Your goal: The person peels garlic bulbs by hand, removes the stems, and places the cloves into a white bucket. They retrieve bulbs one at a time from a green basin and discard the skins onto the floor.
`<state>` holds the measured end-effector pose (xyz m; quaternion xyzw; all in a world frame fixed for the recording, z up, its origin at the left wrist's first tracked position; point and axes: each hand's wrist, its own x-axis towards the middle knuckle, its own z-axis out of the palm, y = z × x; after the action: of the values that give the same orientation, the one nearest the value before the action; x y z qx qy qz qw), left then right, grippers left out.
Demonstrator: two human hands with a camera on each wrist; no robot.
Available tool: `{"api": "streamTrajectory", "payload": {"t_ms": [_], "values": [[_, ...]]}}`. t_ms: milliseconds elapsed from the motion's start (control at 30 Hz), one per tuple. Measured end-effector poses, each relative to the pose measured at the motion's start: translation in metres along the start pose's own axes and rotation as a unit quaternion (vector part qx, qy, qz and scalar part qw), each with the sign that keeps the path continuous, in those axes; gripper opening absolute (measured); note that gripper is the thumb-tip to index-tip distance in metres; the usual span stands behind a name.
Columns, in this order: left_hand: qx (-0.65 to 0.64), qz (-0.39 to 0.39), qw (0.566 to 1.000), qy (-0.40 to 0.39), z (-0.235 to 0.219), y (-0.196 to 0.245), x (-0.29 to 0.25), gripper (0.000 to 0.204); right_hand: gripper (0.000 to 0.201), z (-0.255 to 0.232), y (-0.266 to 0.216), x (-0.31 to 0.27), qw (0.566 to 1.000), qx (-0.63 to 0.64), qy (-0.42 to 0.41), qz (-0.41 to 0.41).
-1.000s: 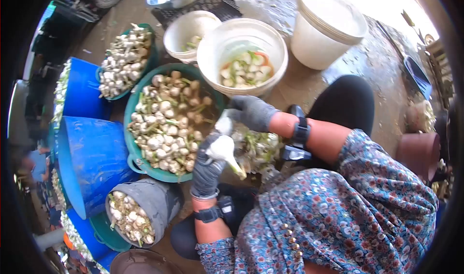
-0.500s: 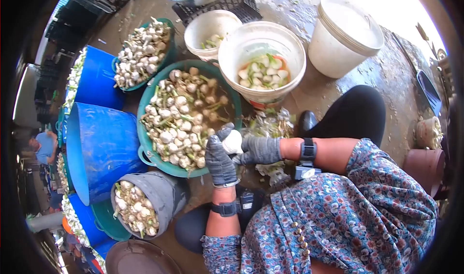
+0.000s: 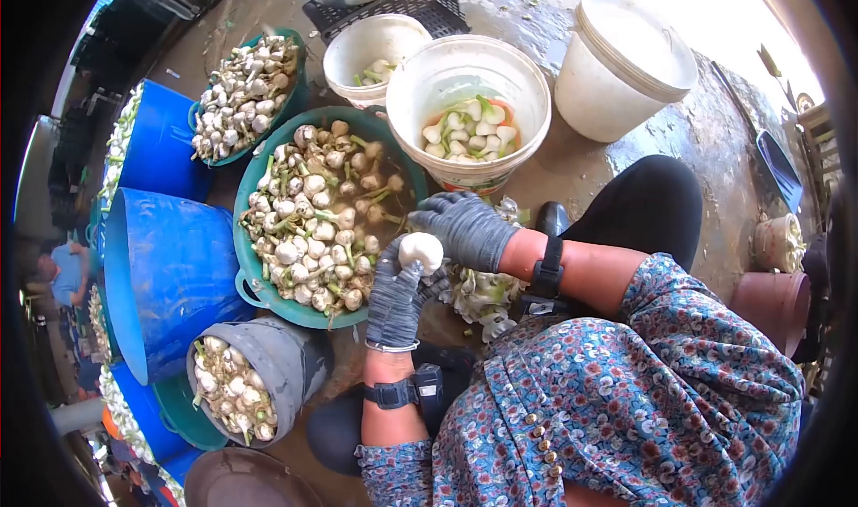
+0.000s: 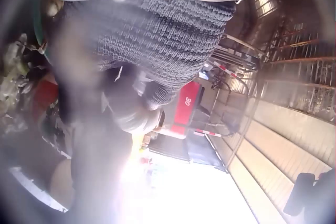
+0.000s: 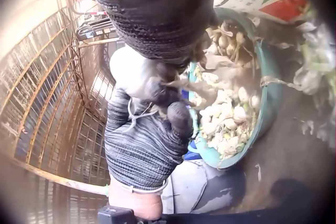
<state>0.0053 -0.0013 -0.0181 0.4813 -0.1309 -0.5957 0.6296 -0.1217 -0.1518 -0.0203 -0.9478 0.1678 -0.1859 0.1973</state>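
In the head view, the gloved left hand grips a white garlic bulb near the right rim of a green tub of garlic in murky water. The gloved right hand is just above and right of the bulb, fingers bent. The right wrist view shows the left hand below the bulb; the right hand pinches a blurred strip of garlic skin beside it. In the left wrist view the left hand partly covers the bulb.
A white bucket with trimmed bulbs stands beyond the hands, beside a smaller white bucket. Blue tubs and a grey bucket of garlic stand left. Loose peelings lie near the knees. A person is at far left.
The bulb has turned in the left hand from stem pointing down to its round side showing. The right hand has moved from touching the bulb to above it.
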Motion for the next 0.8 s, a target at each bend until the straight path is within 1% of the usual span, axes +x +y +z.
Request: {"api": "streamTrajectory", "payload": {"t_ms": [33,67,100,133,167,200,233,267,333,367,400,433,467,533,567,600,633,667,700,733,767,800], "values": [[0.028,0.019,0.998,0.048,0.003,-0.002,0.001,0.043,0.038,0.007,0.003,-0.002,0.998,0.0,-0.01,0.063],[0.054,0.045,0.992,0.103,0.007,0.0,0.001,0.044,0.035,-0.01,-0.002,0.001,0.992,0.087,0.027,0.083],[0.05,0.07,0.989,0.123,0.014,0.003,-0.001,0.047,0.029,-0.017,-0.003,0.003,0.986,0.122,0.037,0.104],[0.211,0.181,0.95,0.139,-0.024,-0.029,0.022,0.048,0.024,-0.022,-0.007,0.004,0.984,0.14,0.063,0.091],[0.284,0.185,0.926,0.169,0.001,-0.005,0.006,0.046,0.017,-0.03,-0.014,0.009,0.98,0.175,0.048,0.08],[0.33,0.24,0.894,0.185,-0.01,-0.022,0.024,0.043,0.012,-0.041,-0.029,0.014,0.979,0.186,0.052,0.062],[0.293,0.246,0.908,0.169,-0.011,-0.029,0.03,0.044,0.008,-0.036,-0.03,0.013,0.989,0.132,0.037,0.053],[0.239,0.295,0.909,0.173,-0.007,-0.038,0.037,0.044,0.01,-0.031,-0.034,0.012,0.991,0.118,0.044,0.043],[0.349,0.232,0.881,0.217,-0.01,-0.043,0.042,0.047,0.009,-0.026,-0.04,0.01,0.99,0.105,0.034,0.084],[0.348,0.217,0.885,0.222,-0.007,-0.036,0.037,0.047,0.009,-0.021,-0.037,0.01,0.992,0.108,0.032,0.061],[0.346,0.197,0.89,0.221,-0.001,-0.028,0.031,0.046,0.009,-0.016,-0.033,0.008,0.996,0.068,0.046,0.04],[0.315,0.179,0.911,0.199,0.003,-0.021,0.024,0.044,0.009,-0.012,-0.031,0.009,0.997,0.028,0.062,0.023],[0.317,0.186,0.91,0.19,0.003,-0.018,0.024,0.041,0.009,-0.012,-0.032,0.01,0.997,0.031,0.062,0.015],[0.301,0.176,0.92,0.177,0.004,-0.018,0.02,0.042,0.007,-0.012,-0.035,0.01,0.995,0.058,0.065,0.049],[0.281,0.172,0.929,0.168,0.005,-0.015,0.018,0.043,0.008,-0.008,-0.031,0.008,0.987,0.124,0.071,0.074],[0.253,0.172,0.94,0.151,0.006,-0.011,0.016,0.046,0.011,0.001,-0.018,0.006,0.973,0.196,0.045,0.117],[0.231,0.184,0.947,0.129,0.006,-0.007,0.014,0.047,0.012,0.005,-0.004,0.007,0.931,0.309,0.019,0.192],[0.207,0.196,0.953,0.106,0.006,-0.006,0.012,0.049,0.014,0.005,0.002,0.008,0.871,0.415,-0.008,0.263],[0.206,0.198,0.952,0.107,0.005,-0.006,0.011,0.049,0.016,0.0,0.001,0.01,0.828,0.466,-0.006,0.313],[0.181,0.224,0.955,0.064,0.005,-0.005,0.01,0.049,0.018,0.01,0.025,0.008,0.801,0.502,-0.018,0.327],[0.155,0.25,0.955,0.022,0.005,-0.005,0.009,0.049,0.018,0.016,0.039,0.005,0.795,0.498,-0.025,0.346],[0.152,0.255,0.955,0.024,0.006,0.0,0.005,0.049,0.018,0.016,0.047,0.005,0.789,0.494,-0.033,0.364]]}}
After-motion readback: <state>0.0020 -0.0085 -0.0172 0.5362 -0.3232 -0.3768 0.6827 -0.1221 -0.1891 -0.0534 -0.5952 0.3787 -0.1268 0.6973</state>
